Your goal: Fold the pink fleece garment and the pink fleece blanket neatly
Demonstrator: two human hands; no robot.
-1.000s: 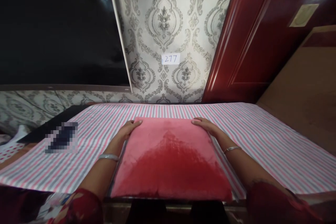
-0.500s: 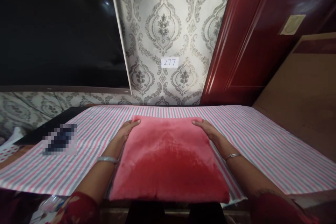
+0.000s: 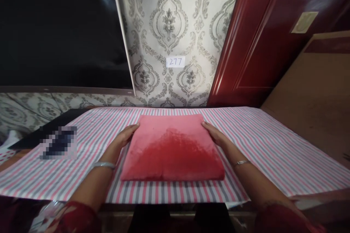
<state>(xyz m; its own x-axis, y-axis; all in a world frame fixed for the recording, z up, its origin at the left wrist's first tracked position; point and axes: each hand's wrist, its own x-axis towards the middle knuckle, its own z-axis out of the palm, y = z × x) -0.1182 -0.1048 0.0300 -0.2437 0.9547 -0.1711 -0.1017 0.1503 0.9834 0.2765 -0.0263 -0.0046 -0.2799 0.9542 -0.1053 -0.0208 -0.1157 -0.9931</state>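
Note:
A square, flat red plush cloth (image 3: 175, 149) lies before me, apparently folded; its front edge looks thick and rounded. Darker red nap covers its lower middle, with paler pink around it. At its upper left corner, my left hand (image 3: 127, 133) grips the edge, the thumb tip against the side and the other fingers mostly hidden. My right hand (image 3: 214, 133) does the same at the upper right corner. Under the cloth is a striped tablecloth (image 3: 268, 153) in pink, grey and white.
A large dark TV screen (image 3: 60, 32) fills the upper left. On the patterned wallpaper is a paper label (image 3: 175, 61) reading 277. A red wooden door panel (image 3: 251, 43) and a cardboard box (image 3: 314, 91) stand at the right. A pixelated dark object (image 3: 58, 143) lies on the left.
The red plush cloth has moved away from me and now lies wholly on the striped tablecloth, its front edge back from the table's edge. My thumbs have slid off its top to its sides.

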